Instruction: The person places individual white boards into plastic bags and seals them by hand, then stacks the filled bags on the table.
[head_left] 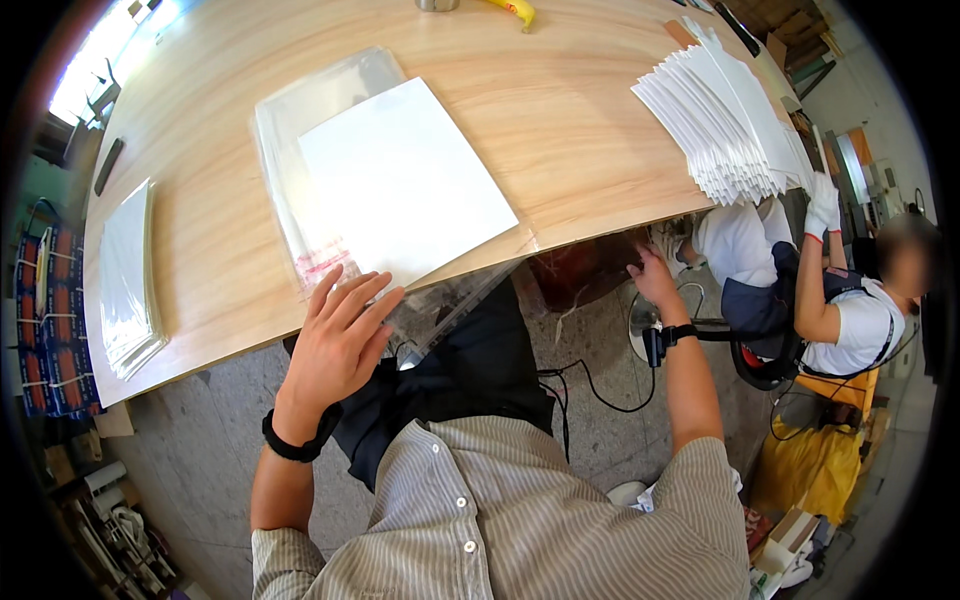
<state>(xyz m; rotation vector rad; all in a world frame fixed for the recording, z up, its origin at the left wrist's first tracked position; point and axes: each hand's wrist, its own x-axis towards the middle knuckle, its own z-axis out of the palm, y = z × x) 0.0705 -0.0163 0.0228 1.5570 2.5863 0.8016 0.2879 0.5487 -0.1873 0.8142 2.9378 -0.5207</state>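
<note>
My left hand is over the table's front edge, fingers spread and holding nothing. Its fingertips overlap the near corner of a plain white sheet; I cannot tell whether they press on it. Under that sheet lies a pile of clear plastic sleeves, with a reddish printed strip at the near end. One clear sleeve hangs over the edge above my lap. Off to the right and below the table edge, my right hand has its thumb and fingers apart, with nothing visible in it.
A stack of wrapped white sheets lies at the table's left end, near a black tool. Fanned white sheets fill the right side. A co-worker with white gloves sits there. A banana lies at the far edge.
</note>
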